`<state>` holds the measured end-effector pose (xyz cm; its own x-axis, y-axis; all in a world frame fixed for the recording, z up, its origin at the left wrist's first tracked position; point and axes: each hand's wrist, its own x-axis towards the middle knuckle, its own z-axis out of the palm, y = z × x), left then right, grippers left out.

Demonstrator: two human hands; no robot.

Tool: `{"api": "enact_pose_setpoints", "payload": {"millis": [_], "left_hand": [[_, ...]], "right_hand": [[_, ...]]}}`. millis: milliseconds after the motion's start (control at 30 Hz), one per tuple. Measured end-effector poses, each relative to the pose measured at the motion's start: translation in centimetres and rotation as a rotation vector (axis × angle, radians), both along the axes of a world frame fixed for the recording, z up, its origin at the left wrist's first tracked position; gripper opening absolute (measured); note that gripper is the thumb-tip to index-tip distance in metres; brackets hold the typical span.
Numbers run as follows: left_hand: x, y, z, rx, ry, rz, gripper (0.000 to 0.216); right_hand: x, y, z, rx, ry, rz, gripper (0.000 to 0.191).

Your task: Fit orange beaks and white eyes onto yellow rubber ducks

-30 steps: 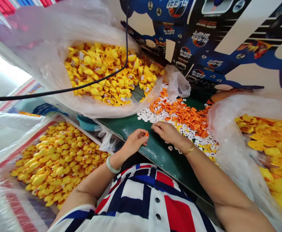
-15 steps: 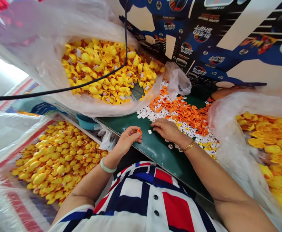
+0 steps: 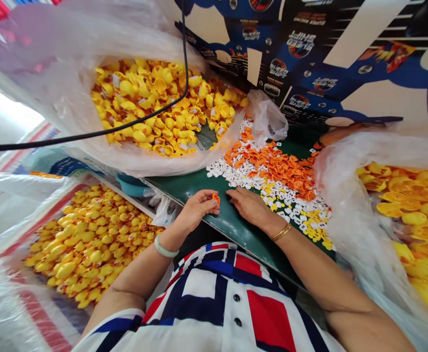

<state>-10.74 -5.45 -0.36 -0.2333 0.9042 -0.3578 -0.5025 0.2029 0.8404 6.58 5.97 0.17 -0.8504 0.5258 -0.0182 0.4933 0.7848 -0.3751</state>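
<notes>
My left hand (image 3: 201,209) is closed at the fingertips around a small orange plastic piece (image 3: 216,198), held just above the front edge of the green tabletop (image 3: 225,220). My right hand (image 3: 249,208) rests low over the tabletop, its fingers bent together and pointing toward the left hand; whatever its fingertips hold is hidden. Beyond the right hand lies a spread of small white pieces with dark dots (image 3: 219,168), with a heap of loose orange pieces (image 3: 287,173) behind them. Small yellow pieces (image 3: 314,230) lie mixed in near my right wrist.
A clear plastic bag (image 3: 136,166) of yellow duck-shaped shells (image 3: 155,107) stands at the back left. Yellow ducks (image 3: 89,239) fill a lined box at lower left. Another bag (image 3: 340,195) of yellow shells is at right. A black cable (image 3: 100,131) hangs across; printed cardboard (image 3: 294,63) stands behind.
The single white piece by my right fingertips is no longer visible. My left hand has shifted slightly right, still with the orange piece, and the gap between the hands is smaller.
</notes>
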Motion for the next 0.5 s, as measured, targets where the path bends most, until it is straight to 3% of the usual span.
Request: {"api": "enact_pose_setpoints", "payload": {"millis": [67, 200, 267, 500], "left_hand": [[0.3, 0.2, -0.2, 0.008, -0.01, -0.015, 0.045], [1.9, 1.0, -0.4, 0.05, -0.041, -0.023, 0.043], [2.9, 1.4, -0.4, 0.066, -0.046, -0.023, 0.042], [4.9, 2.0, -0.5, 0.067, -0.054, 0.006, 0.039]], "right_hand": [[0.8, 0.1, 0.1, -0.123, 0.098, -0.078, 0.019], [1.0, -0.5, 0.5, -0.706, 0.494, -0.409, 0.024], [0.7, -1.1, 0.5, -0.902, 0.677, -0.503, 0.029], [0.1, -2.9, -0.8, -0.989, 0.865, -0.66, 0.031]]}}
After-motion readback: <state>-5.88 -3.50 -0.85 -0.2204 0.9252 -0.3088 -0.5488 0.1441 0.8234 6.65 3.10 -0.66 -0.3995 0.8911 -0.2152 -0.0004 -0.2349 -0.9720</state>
